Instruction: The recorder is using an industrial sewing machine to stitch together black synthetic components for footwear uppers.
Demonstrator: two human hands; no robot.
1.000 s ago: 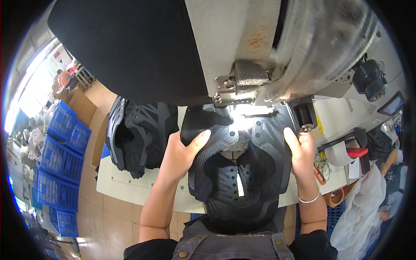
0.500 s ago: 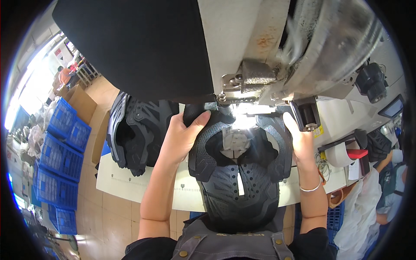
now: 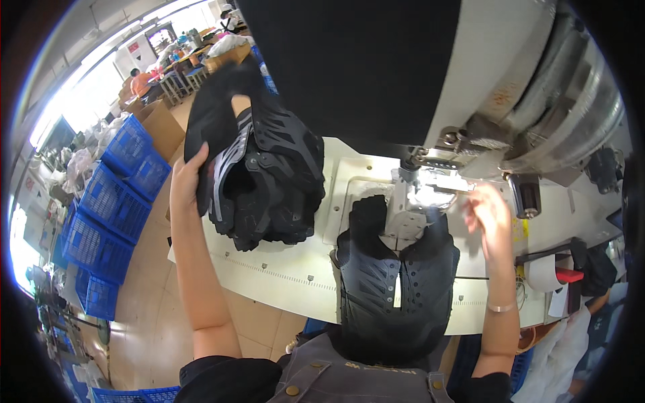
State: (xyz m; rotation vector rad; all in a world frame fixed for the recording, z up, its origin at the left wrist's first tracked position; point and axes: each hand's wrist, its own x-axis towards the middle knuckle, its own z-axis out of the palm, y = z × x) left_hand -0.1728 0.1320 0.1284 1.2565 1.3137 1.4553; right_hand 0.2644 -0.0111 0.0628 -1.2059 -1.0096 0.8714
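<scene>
My left hand [image 3: 191, 178] is closed on the edge of a black padded piece [image 3: 201, 121], which stands raised and blurred against a pile of similar moulded black pieces [image 3: 282, 181] with grey ribs. In front of me a black moulded panel [image 3: 376, 295] with two rows of small round holes lies on the sewing machine's bed, its two shoulder ends reaching around the machine post [image 3: 406, 218]. Beside the lit needle area my right hand [image 3: 487, 218] is lifted off the panel, slightly blurred. Its fingers are loosely bent and apart, with nothing visible in them.
The black and white machine head [image 3: 363, 74] fills the upper middle. A pale table [image 3: 269, 269] with a printed scale curves around the panel. Stacked blue crates [image 3: 111, 201] stand on the left. A white roll [image 3: 541, 274] and a plastic bag [image 3: 561, 342] are on the right.
My left hand has moved left and up, carrying a black piece from the machine to the pile. My right hand has let go and risen beside the needle area. My view has shifted left.
</scene>
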